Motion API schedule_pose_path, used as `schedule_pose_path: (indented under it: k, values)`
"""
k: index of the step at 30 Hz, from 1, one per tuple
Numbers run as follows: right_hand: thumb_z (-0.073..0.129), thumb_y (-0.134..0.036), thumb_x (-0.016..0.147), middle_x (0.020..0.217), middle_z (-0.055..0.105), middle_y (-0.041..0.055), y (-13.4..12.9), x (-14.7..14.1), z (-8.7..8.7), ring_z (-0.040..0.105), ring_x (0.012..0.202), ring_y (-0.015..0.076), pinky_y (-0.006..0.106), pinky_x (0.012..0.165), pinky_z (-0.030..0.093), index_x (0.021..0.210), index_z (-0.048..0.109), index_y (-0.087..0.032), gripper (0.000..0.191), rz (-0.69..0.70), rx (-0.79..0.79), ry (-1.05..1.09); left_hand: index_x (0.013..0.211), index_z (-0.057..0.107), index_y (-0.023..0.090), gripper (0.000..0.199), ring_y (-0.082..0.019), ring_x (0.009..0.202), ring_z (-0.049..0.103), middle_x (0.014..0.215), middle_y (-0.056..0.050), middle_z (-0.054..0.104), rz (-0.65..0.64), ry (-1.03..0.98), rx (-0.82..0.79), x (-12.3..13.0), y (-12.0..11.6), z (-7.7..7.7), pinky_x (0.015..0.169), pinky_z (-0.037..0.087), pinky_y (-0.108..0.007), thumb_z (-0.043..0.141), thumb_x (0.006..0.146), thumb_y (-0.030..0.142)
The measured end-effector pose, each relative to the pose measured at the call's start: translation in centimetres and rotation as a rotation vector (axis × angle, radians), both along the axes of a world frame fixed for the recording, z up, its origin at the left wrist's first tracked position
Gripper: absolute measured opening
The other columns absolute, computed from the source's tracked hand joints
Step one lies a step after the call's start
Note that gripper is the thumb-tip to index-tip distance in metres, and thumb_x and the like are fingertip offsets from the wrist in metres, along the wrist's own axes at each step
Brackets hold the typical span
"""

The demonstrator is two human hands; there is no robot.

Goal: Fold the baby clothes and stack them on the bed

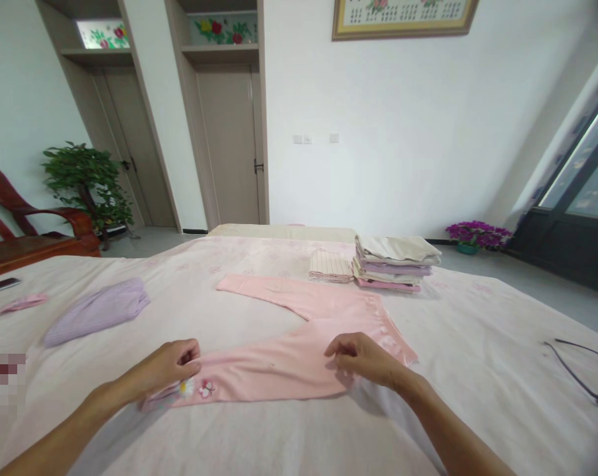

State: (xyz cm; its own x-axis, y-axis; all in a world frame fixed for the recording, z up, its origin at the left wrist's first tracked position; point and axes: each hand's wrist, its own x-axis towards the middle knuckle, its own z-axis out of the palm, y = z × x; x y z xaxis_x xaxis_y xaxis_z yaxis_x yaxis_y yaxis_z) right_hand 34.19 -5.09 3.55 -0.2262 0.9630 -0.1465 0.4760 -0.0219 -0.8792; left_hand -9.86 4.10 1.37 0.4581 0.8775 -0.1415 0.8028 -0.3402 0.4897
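Pink trousers (273, 367) lie spread on the pale bed cover, legs pointing left and the gathered waistband on the right. My left hand (177, 363) is closed on the hem end of the nearer leg, beside a flower decoration. My right hand (354, 357) is at the upper part of the same leg, near the waistband, with its fingers curled together on the pink cloth. Some fingertips of both hands are hidden.
Behind the trousers stand a stack of folded clothes (395, 264) and a striped folded cloth (330, 265). A purple garment (100, 311), a small pink cloth (24, 303) and a phone (0, 286) lie left. Glasses (583, 383) rest at the right on the bed cover (239, 436).
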Motion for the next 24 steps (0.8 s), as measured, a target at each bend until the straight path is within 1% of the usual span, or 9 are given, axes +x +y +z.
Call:
schedule_pose_path:
  k: [2,5,8,10,12,14,16,20,24]
  values:
    - [0.056,-0.026,0.075,0.071,0.068,0.0026,0.7,1.6,-0.4,0.061,0.063,0.0134,0.021,0.056,0.044,0.094,0.069,-0.014,0.026,-0.14,0.079,-0.049,0.075,0.055,0.019,0.014,-0.013,0.058,0.047,0.061,0.005,0.052,-0.068,-0.007,-0.177,-0.8,0.0,0.9,0.051,0.026,-0.022,0.052,0.072,0.032]
    - [0.054,-0.025,0.076,0.067,0.066,0.002,1.7,4.7,-1.1,0.06,0.062,0.0132,0.022,0.057,0.044,0.088,0.069,-0.014,0.022,-0.207,0.062,-0.181,0.076,0.059,0.02,0.017,-0.012,0.054,0.045,0.06,0.006,0.053,-0.18,0.037,-0.381,-1.7,0.6,2.3,0.048,0.022,-0.022,0.06,0.064,0.032]
    - [0.054,-0.027,0.077,0.065,0.066,0.0022,2.9,7.7,-1.3,0.06,0.06,0.014,0.022,0.055,0.042,0.079,0.068,-0.016,0.018,-0.28,0.032,-0.32,0.078,0.063,0.02,0.023,-0.014,0.055,0.051,0.063,0.003,0.06,-0.184,0.014,-0.435,-1.8,3.1,3.1,0.049,0.029,-0.022,0.062,0.066,0.04]
    - [0.051,-0.031,0.081,0.073,0.069,0.0037,3.9,9.3,-1.1,0.063,0.068,0.016,0.023,0.058,0.043,0.082,0.069,-0.018,0.022,-0.416,0.083,-0.448,0.077,0.065,0.02,0.03,-0.017,0.058,0.057,0.066,0.0,0.065,-0.057,-0.002,-0.327,-1.2,5.8,3.1,0.052,0.037,-0.023,0.057,0.071,0.048]
    - [0.047,-0.035,0.086,0.09,0.071,0.0064,5.2,10.4,-0.9,0.065,0.082,0.0194,0.025,0.067,0.044,0.095,0.068,-0.02,0.028,-0.587,0.117,-0.626,0.075,0.066,0.02,0.033,-0.02,0.064,0.063,0.07,-0.003,0.069,0.153,0.046,-0.115,-0.2,9.2,2.6,0.057,0.042,-0.025,0.056,0.072,0.051]
    - [0.042,-0.038,0.088,0.109,0.067,0.0121,6.7,11.2,-0.8,0.063,0.098,0.0251,0.032,0.077,0.045,0.111,0.064,-0.02,0.037,-0.724,0.107,-0.771,0.08,0.067,0.021,0.031,-0.024,0.074,0.066,0.077,-0.004,0.071,0.328,0.127,0.049,0.9,12.5,2.0,0.062,0.045,-0.027,0.058,0.071,0.049]
    - [0.038,-0.043,0.09,0.12,0.061,0.0178,8.1,11.9,-0.9,0.059,0.108,0.0309,0.038,0.083,0.044,0.119,0.06,-0.017,0.045,-0.79,0.076,-0.821,0.09,0.068,0.021,0.032,-0.028,0.087,0.067,0.09,-0.007,0.073,0.432,0.173,0.122,2.1,15.5,1.4,0.067,0.047,-0.03,0.058,0.071,0.045]
    - [0.034,-0.054,0.09,0.11,0.065,0.0174,10.1,12.8,-1.9,0.06,0.105,0.0328,0.042,0.082,0.044,0.111,0.064,-0.018,0.051,-0.811,0.042,-0.815,0.114,0.062,0.017,0.046,-0.034,0.11,0.06,0.114,-0.016,0.067,0.589,0.213,0.198,3.9,19.8,0.3,0.078,0.048,-0.037,0.053,0.077,0.043]
    - [0.043,-0.058,0.085,0.106,0.066,0.0143,11.2,13.4,-3.0,0.06,0.103,0.0328,0.041,0.081,0.044,0.106,0.065,-0.021,0.048,-0.857,0.041,-0.807,0.116,0.06,0.01,0.053,-0.038,0.107,0.061,0.113,-0.024,0.066,0.676,0.227,0.204,5.0,22.7,-0.9,0.075,0.049,-0.043,0.049,0.08,0.048]
